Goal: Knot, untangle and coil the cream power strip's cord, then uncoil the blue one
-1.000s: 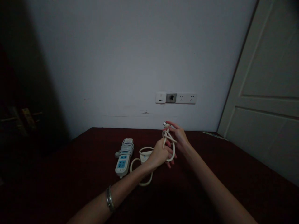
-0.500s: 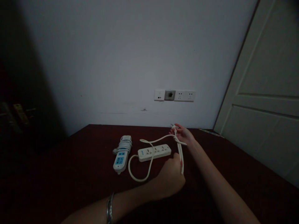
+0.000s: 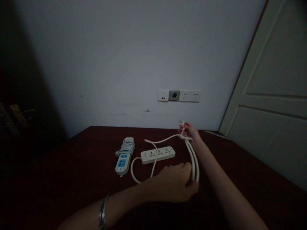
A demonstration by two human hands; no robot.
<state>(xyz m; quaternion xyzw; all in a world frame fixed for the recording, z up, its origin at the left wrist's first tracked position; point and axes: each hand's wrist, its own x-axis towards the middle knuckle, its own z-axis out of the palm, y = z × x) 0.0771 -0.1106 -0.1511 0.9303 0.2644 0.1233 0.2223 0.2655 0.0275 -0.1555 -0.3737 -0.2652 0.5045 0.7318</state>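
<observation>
My right hand (image 3: 190, 132) is closed around the white plug (image 3: 183, 125) of a cord, its prongs pointing up and left toward the wall. From there the white cord (image 3: 193, 155) hangs in a doubled loop with a crossing turn near the plug. My left hand (image 3: 176, 181) grips the lower end of that loop; its fingertips are partly hidden. Another stretch of the cord runs left to a white power strip (image 3: 165, 153) lying on the dark red table (image 3: 96, 150). Left of it lies a second power strip (image 3: 122, 163) with blue socket faces, its grey cord (image 3: 127, 147) wound round it.
A row of wall sockets and switch plates (image 3: 189, 96) sits on the pale wall (image 3: 115, 64) behind the table. A white panelled door (image 3: 275, 95) stands at the right. A flat strip-like object (image 3: 216, 134) lies at the table's back right edge.
My right hand has risen slightly with the plug. My left hand has moved a little right and down, and the doubled cord between the hands now bows out to the right.
</observation>
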